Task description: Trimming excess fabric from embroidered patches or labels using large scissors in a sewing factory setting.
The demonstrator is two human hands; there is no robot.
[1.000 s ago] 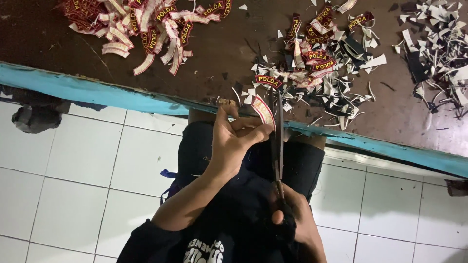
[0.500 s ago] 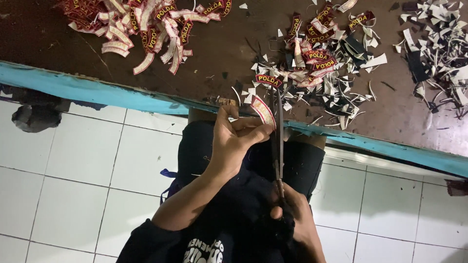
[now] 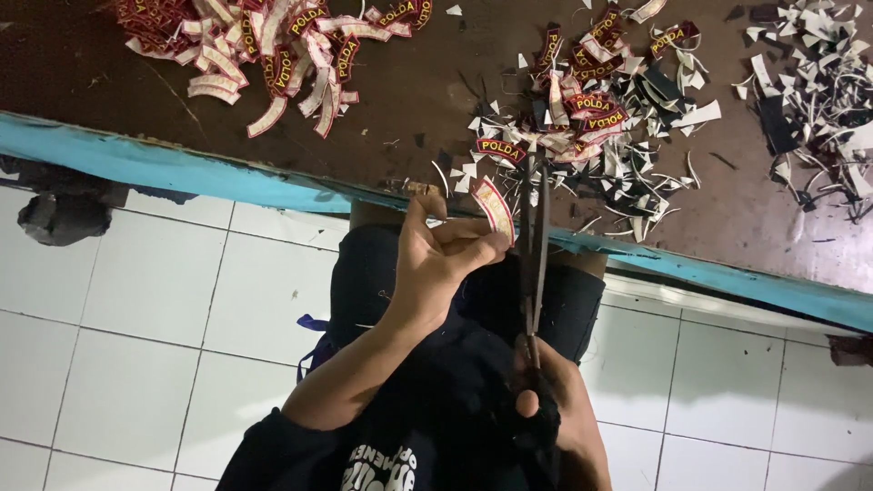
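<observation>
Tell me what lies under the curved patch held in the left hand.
Beneath the curved patch pinched by the left hand are the blue table edge and the person's dark clothing. The scissors stand beside it. The patch's front side faces away, unseen.

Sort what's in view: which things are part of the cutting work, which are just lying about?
In the work:
left hand pinching a curved patch
right hand on the scissors
uncut patch pile
trimmed patch pile
offcut scraps

Lying about:
dark rag on the tiled floor
</observation>
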